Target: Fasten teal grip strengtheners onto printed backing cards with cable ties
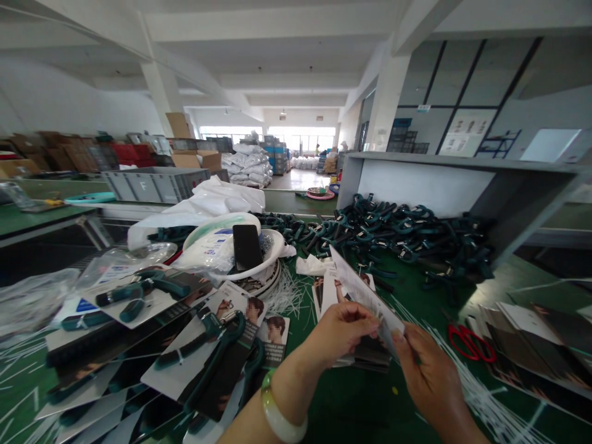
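Note:
A thin printed card [363,295] stands tilted over the table, its pale side toward me. My right hand [428,364] grips the card's lower right edge between thumb and fingers. My left hand [346,333] is closed in a pinch against the card's pale side; what its fingertips hold is too small to make out. Beneath both hands lies a stack of printed cards [370,357]. To the left, hand grip exercisers [217,351] in dark green and black are tied to cards and piled up.
Loose hand grips [393,231] are heaped before and inside a grey open box [531,179]. White cable ties [481,394] lie at right, near red-handled scissors [472,343] and another card stack [531,345]. A phone [247,246] rests on a white basin [272,256].

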The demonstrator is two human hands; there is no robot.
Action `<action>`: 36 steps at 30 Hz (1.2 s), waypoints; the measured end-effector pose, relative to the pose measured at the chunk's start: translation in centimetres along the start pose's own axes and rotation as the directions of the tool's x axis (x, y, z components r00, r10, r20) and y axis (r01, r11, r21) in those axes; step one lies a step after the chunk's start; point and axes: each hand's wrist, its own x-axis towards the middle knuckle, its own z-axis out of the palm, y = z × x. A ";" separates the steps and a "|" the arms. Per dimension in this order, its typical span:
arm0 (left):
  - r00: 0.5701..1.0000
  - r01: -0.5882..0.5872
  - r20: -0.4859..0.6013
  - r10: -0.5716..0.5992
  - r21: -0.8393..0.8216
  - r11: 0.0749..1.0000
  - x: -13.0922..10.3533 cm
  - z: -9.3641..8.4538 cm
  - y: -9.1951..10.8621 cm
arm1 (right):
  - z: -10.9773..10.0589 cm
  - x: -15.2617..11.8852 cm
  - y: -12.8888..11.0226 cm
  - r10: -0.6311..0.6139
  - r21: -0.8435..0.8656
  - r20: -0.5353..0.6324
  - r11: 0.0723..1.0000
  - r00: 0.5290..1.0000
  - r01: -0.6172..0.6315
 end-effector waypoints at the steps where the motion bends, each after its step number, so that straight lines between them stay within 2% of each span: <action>1: 1.000 0.007 0.002 -0.007 -0.001 1.000 0.0 -0.1 -0.1 | 0.1 0.0 0.0 -0.005 -0.001 -0.002 1.000 1.000 0.005; 5: 1.000 0.007 0.008 -0.007 -0.001 1.000 0.0 -0.4 -0.1 | 0.2 -0.1 0.1 -0.031 -0.024 -0.015 0.999 0.999 0.031; 9: 0.998 -0.057 -0.027 0.058 0.013 0.998 -0.1 -0.5 0.1 | 0.3 0.0 0.0 -0.107 -0.073 0.003 0.992 0.994 0.107; 13: 0.983 -0.108 -0.159 0.093 -0.089 0.990 -0.3 -0.4 -0.3 | 0.8 -0.1 -0.2 -0.209 -0.142 0.017 0.967 0.978 0.209; 16: 0.946 -0.178 -0.300 0.125 -0.156 0.972 -0.7 -0.1 -1.0 | 1.4 -0.3 -0.4 -0.297 -0.223 0.017 0.930 0.955 0.293; 19: 0.913 -0.228 -0.374 0.163 -0.138 0.964 -1.6 -0.3 -1.5 | 2.0 -0.4 -0.6 -0.373 -0.320 0.049 0.873 0.926 0.369; 21: 0.912 -0.222 -0.359 0.197 -0.030 0.975 -2.3 -0.9 -1.4 | 2.2 -0.4 -0.7 -0.399 -0.378 0.089 0.834 0.913 0.401; 23: 0.922 -0.186 -0.304 0.240 0.198 0.962 -3.0 -1.9 -0.9 | 2.6 -0.3 -0.9 -0.412 -0.422 0.127 0.800 0.902 0.425; 24: 0.926 -0.159 -0.272 0.261 0.347 0.924 -3.3 -2.5 -0.6 | 2.7 -0.2 -1.0 -0.415 -0.434 0.148 0.788 0.898 0.436; 26: 0.933 -0.108 -0.213 0.292 0.607 0.788 -3.6 -3.6 0.0 | 3.2 -0.2 -1.3 -0.416 -0.438 0.189 0.775 0.889 0.456; 28: 0.925 -0.078 -0.195 0.326 0.744 0.664 -3.6 -4.5 0.3 | 3.6 -0.2 -1.7 -0.401 -0.417 0.234 0.781 0.886 0.464; 30: 0.874 -0.068 -0.251 0.416 0.785 0.616 -3.3 -5.2 0.0 | 3.7 -0.1 -2.0 -0.363 -0.374 0.278 0.812 0.889 0.448; 33: 0.719 -0.089 -0.374 0.585 0.785 0.613 -2.5 -5.8 -1.6 | 3.1 1.2 -0.8 -0.299 -0.234 0.379 0.885 0.876 0.403; 34: 0.692 -0.106 -0.389 0.608 0.778 0.619 -2.2 -6.0 -2.3 | 2.8 2.1 0.2 -0.258 -0.210 0.404 0.908 0.878 0.363; 35: 0.684 -0.121 -0.395 0.614 0.768 0.629 -1.8 -6.2 -3.0 | 2.5 3.2 1.6 -0.195 -0.217 0.421 0.927 0.886 0.307; 36: 0.690 -0.127 -0.399 0.604 0.755 0.643 -1.5 -6.4 -3.7 | 2.4 4.5 3.3 -0.078 -0.283 0.416 0.935 0.906 0.211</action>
